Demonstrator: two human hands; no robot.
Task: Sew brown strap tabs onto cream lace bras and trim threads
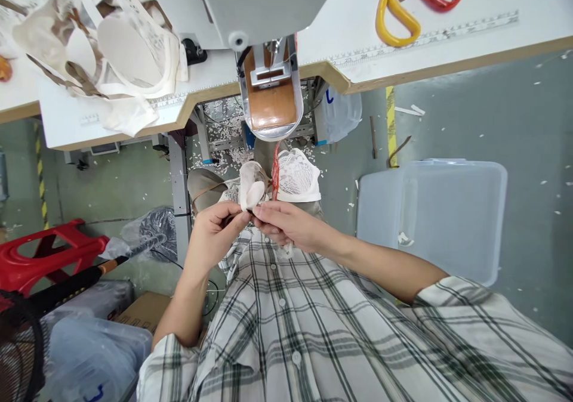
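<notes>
A white lace bra (298, 175) lies across my lap below the sewing machine (271, 86). My left hand (217, 229) pinches the bra's edge between thumb and forefinger. Close against it, my right hand (284, 220) also grips that edge, with its fingers curled under. The fingertips of both hands almost meet, and the bit of fabric between them is mostly hidden. Just above the fingertips, a white padded cup (253, 184) stands up. A red lace strip or cord (275, 169) hangs down beside the other cup.
A pile of white bras (120, 50) lies on the white table (62, 121) at left. Scissors with red and yellow handles (396, 20) rest at right near a printed ruler. A clear plastic bin (452, 223) stands on the floor at right, a red stool (49, 250) at left.
</notes>
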